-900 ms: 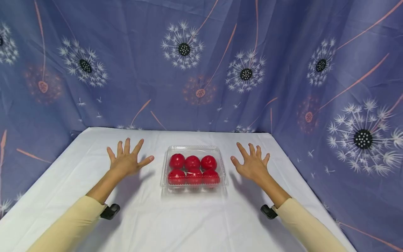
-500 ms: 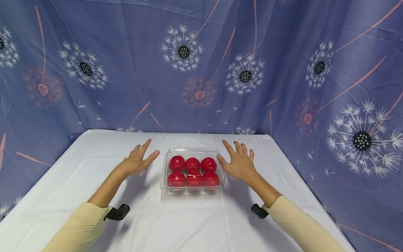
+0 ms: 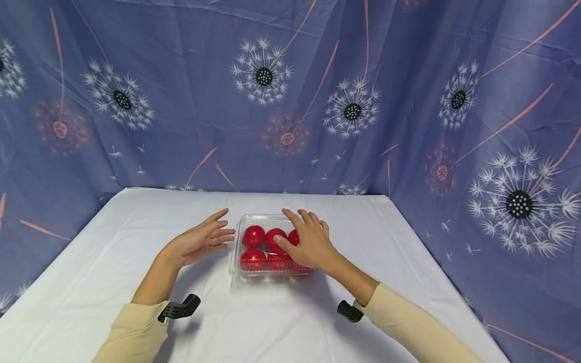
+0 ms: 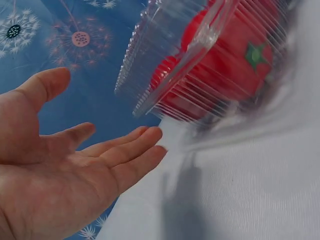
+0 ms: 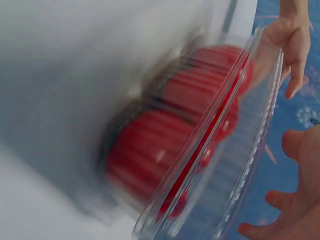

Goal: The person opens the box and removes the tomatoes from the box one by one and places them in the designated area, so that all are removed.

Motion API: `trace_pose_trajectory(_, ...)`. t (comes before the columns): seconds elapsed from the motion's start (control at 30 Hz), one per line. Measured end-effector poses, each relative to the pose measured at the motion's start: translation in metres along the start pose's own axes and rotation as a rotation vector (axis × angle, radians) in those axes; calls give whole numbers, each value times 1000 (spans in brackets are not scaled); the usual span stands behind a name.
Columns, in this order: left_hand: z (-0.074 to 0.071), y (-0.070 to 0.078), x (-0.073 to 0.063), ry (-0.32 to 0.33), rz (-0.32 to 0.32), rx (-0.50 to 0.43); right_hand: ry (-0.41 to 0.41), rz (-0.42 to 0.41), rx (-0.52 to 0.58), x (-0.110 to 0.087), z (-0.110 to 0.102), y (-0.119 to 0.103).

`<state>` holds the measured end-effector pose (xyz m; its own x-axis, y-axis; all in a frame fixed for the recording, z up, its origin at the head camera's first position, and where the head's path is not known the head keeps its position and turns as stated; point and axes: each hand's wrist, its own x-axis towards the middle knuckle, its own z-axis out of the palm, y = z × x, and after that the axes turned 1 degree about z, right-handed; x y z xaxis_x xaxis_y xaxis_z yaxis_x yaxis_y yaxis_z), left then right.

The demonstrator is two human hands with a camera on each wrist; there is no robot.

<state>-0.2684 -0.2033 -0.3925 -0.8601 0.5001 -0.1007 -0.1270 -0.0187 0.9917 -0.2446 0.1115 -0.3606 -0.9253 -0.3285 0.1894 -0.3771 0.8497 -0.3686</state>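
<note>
A clear plastic clamshell box (image 3: 239, 252) stands on the white-covered table with several red tomatoes (image 3: 253, 236) inside. In the left wrist view one tomato (image 4: 255, 55) shows a green star-shaped stem end. My left hand (image 3: 199, 243) is just left of the box, palm turned towards it and fingers extended, with a small gap showing in the left wrist view. Over the box's right part hovers my right hand (image 3: 310, 244), fingers spread, thumb above the middle tomatoes; it hides some of those on the right. Neither hand holds anything.
The white cloth (image 3: 254, 322) covers the table around the box. A blue curtain (image 3: 190, 101) with dandelion prints hangs behind the table and along both sides. Black wrist cameras (image 3: 181, 306) sit under both forearms.
My right hand has moved left from beside the box to above its right part. My left hand has come closer and turned its palm towards the box. The box stays put.
</note>
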Motion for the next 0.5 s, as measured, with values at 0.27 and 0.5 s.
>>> trace_pose_trajectory(0.27,2,-5,5,34,7,-109,-45,-56,15,0,12,-22)
trace_pose_trajectory(0.5,2,-14,7,86,18,-156,-58,-97,4,0,24,-33)
